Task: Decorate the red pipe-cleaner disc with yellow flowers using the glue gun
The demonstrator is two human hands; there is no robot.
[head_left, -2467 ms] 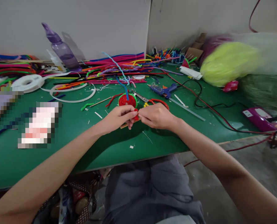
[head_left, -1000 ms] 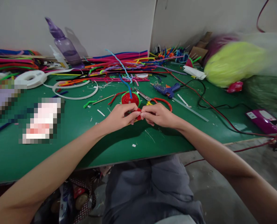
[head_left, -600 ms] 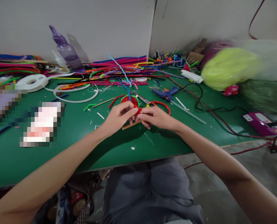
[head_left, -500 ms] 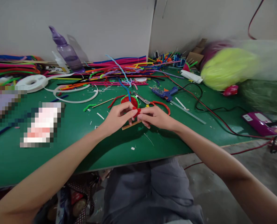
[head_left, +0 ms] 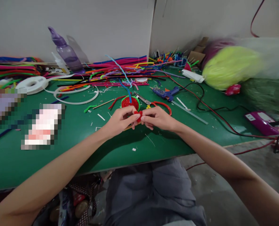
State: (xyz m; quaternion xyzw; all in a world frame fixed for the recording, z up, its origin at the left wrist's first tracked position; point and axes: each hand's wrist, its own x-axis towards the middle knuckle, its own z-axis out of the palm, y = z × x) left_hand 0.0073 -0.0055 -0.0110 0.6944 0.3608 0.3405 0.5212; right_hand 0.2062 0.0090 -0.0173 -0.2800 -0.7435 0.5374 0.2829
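Observation:
A small red fuzzy piece [head_left: 138, 116] is pinched between both hands above the green table [head_left: 116, 150]. My left hand [head_left: 124, 119] grips its left side with thumb and fingers, and my right hand [head_left: 155, 118] holds its right side. Just beyond the hands lies a red round piece with a green rim [head_left: 130, 103], a blue pipe cleaner [head_left: 129, 94] rising from it. Partly hidden under my left hand is a thin wooden stick [head_left: 128, 127]. Scissors with orange handles [head_left: 161, 105] lie right behind my right hand.
A blue glue gun [head_left: 166, 93] with a black cord lies at the right, near a purple device [head_left: 263, 124]. Pipe cleaners [head_left: 120, 70] are heaped along the wall. A white ribbon roll [head_left: 32, 84] and purple bottle [head_left: 67, 56] stand left; plastic bags [head_left: 233, 67] sit right.
The red fuzzy piece and both hands have shifted slightly. More of the red round piece shows, while less of the wooden stick is visible.

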